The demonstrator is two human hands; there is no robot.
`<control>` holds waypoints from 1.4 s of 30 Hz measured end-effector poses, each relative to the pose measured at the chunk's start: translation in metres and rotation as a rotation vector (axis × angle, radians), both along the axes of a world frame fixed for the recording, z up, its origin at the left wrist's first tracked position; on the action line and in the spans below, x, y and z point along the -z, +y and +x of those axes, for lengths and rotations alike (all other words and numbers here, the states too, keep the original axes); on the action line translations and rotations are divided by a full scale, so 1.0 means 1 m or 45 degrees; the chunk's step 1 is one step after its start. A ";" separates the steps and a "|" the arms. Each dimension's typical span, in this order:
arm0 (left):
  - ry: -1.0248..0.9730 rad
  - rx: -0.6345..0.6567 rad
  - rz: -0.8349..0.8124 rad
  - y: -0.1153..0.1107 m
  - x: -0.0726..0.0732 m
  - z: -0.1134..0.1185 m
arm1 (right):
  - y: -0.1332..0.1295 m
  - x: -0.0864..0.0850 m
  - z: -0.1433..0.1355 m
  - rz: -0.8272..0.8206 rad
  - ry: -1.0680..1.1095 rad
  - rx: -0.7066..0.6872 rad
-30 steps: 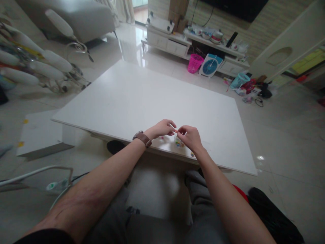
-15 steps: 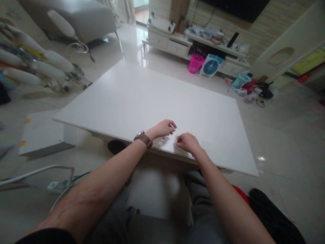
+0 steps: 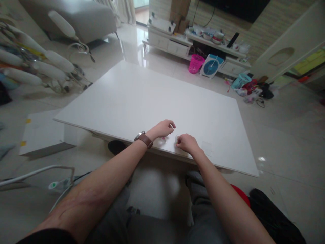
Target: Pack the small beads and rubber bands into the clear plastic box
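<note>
My left hand [image 3: 164,128], with a brown-strapped watch [image 3: 144,138] on its wrist, hovers near the table's front edge. Its fingers are loosely curved, with a gap between them and nothing visible inside. Below it on the white table [image 3: 162,95] lies a small clear item with a pink part [image 3: 163,138], partly hidden by the hand. My right hand [image 3: 187,143] has its fingertips pinched together at a small clear container [image 3: 176,139]. A bit of orange shows by the fingertips; what they hold is too small to make out. Right of that hand lies a flat clear piece [image 3: 207,148].
A white box [image 3: 43,132] stands on the floor to the left of the table. Beyond the table are a pink basket [image 3: 196,63], a blue and white fan [image 3: 211,65] and a low cabinet [image 3: 162,42]. Folded chairs or similar frames [image 3: 50,64] lie at left.
My left hand has shifted very slightly to the left. The right hand stays at the clear container, almost unmoved.
</note>
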State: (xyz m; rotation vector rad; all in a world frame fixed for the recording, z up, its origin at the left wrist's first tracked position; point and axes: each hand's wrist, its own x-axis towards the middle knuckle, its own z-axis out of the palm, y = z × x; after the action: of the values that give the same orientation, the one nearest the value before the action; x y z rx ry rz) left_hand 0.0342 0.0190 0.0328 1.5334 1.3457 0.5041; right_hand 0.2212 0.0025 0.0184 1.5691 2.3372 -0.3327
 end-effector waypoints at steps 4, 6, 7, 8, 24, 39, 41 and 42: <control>0.226 0.023 0.178 -0.001 0.000 -0.003 | 0.001 0.002 0.001 0.012 -0.008 0.000; 0.320 0.041 0.240 -0.002 0.000 -0.004 | 0.002 0.002 0.002 0.019 -0.012 0.000; 0.361 0.049 0.256 -0.002 0.000 -0.005 | 0.002 0.002 0.002 0.019 -0.015 0.001; 0.397 0.059 0.261 -0.002 0.000 -0.005 | 0.003 0.002 0.002 0.018 -0.018 0.003; 0.536 0.142 0.281 -0.002 0.005 -0.008 | 0.001 0.001 0.001 -0.034 0.081 0.044; 0.818 0.311 0.332 -0.007 0.035 -0.010 | 0.002 -0.014 0.006 0.040 0.054 0.132; 0.834 0.356 0.324 -0.009 0.039 -0.006 | 0.002 -0.016 0.007 0.031 0.049 0.142; 0.839 0.373 0.322 -0.010 0.041 -0.005 | 0.002 -0.017 0.007 0.026 0.049 0.145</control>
State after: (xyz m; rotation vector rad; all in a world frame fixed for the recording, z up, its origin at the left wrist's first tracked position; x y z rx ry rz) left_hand 0.0293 0.0090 -0.0085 2.1833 1.5352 -0.0352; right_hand 0.2279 0.0044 0.0357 1.7248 2.2916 -0.3690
